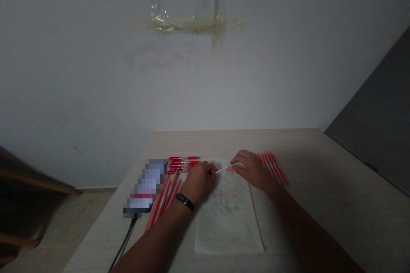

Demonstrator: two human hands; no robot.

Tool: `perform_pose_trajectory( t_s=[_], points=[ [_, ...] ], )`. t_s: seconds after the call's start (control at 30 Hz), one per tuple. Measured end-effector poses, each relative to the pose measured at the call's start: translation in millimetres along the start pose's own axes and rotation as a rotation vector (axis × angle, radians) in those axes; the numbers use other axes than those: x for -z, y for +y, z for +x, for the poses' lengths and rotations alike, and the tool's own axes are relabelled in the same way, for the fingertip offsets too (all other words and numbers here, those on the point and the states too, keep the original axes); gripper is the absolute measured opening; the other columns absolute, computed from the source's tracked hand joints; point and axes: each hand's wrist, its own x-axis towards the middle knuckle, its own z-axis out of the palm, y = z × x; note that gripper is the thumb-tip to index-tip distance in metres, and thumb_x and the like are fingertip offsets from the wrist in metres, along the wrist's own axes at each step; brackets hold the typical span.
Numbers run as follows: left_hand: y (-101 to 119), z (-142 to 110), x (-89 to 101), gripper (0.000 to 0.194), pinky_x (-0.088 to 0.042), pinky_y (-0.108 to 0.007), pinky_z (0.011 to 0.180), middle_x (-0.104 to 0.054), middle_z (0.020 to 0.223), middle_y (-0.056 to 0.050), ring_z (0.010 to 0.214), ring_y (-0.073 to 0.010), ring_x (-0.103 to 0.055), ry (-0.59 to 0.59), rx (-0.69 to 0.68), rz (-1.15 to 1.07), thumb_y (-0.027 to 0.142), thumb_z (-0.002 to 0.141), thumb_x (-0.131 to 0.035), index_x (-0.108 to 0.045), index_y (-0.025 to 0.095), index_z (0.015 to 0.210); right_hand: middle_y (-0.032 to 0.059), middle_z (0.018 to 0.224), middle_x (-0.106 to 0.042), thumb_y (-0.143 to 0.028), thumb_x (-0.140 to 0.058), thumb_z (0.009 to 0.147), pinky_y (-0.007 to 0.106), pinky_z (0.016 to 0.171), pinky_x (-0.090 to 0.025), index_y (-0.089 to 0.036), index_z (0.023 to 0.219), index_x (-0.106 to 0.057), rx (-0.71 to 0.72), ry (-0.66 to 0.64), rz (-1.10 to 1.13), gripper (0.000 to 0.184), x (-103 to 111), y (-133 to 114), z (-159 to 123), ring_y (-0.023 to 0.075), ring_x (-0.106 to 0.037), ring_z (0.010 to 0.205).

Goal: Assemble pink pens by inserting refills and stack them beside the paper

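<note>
Wooden tabletop (pixel 323 204): a thin white rod (pixel 222 169) lies crosswise, pinched by the left hand (pixel 199 182), the half-open right hand (pixel 253 170) just beside its other end.

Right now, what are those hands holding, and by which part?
The left hand pinches the left end of a thin white tube, perhaps a pen refill. The right hand reaches its other end; whether it grips there cannot be told.
</note>
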Motion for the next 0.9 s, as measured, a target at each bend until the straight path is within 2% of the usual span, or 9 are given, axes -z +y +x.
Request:
perform_pose_trajectory(
  t_s=[0.2, 0.4, 0.67, 0.9],
  points=[
    [-0.4, -0.9, 0.0, 0.021, -0.042, -0.027, 0.073, -0.070, 0.089, -0.007, 0.083, -0.0178, -0.061, -0.013, -0.016, 0.008, 0.013, 0.082, -0.058, -0.075, 0.018, 0.093, 0.0049, 0.088, -0.065, -0.017, -0.065, 0.091, 0.033, 0.080, -0.043, -0.019, 0.085, -0.066, 0.005, -0.020, -0.050, 0.006, 1.5, 1.7, 0.9, 0.0204, -0.058, 0.090],
    [-1.2, -0.2, 0.6, 0.019, -0.041, -0.026, 0.070, -0.070, 0.090, -0.007, 0.080, -0.0166, -0.061, -0.006, 0.034, 0.019, 0.016, 0.083, -0.059, -0.074, 0.018, 0.095, 0.0044, 0.085, -0.063, -0.011, -0.064, 0.087, 0.031, 0.079, -0.042, -0.018, 0.080, -0.064, -0.106, -0.003, -0.114, 0.010, 6.4, 7.8, 0.7, 0.0201, -0.058, 0.087],
    [-1.4, 0.5, -0.7, 0.016, -0.040, -0.025, 0.068, -0.071, 0.088, -0.006, 0.077, -0.0161, -0.061, -0.011, 0.050, 0.007, 0.018, 0.084, -0.059, -0.073, 0.018, 0.093, 0.0038, 0.083, -0.063, -0.011, -0.068, 0.083, 0.029, 0.076, -0.041, -0.018, 0.079, -0.067, -0.102, -0.150, -0.081, 0.008, 1.3, 7.5, -3.4, 0.0188, -0.058, 0.084],
    [-1.5, 0.6, -1.3, 0.017, -0.039, -0.025, 0.067, -0.070, 0.087, -0.006, 0.076, -0.0157, -0.060, -0.010, 0.041, 0.009, 0.015, 0.082, -0.059, -0.072, 0.017, 0.093, 0.0039, 0.084, -0.064, -0.012, -0.069, 0.083, 0.029, 0.080, -0.041, -0.017, 0.079, -0.068, -0.101, -0.194, -0.070, 0.007, -3.0, 8.2, -5.9, 0.0188, -0.059, 0.086]
  ],
)
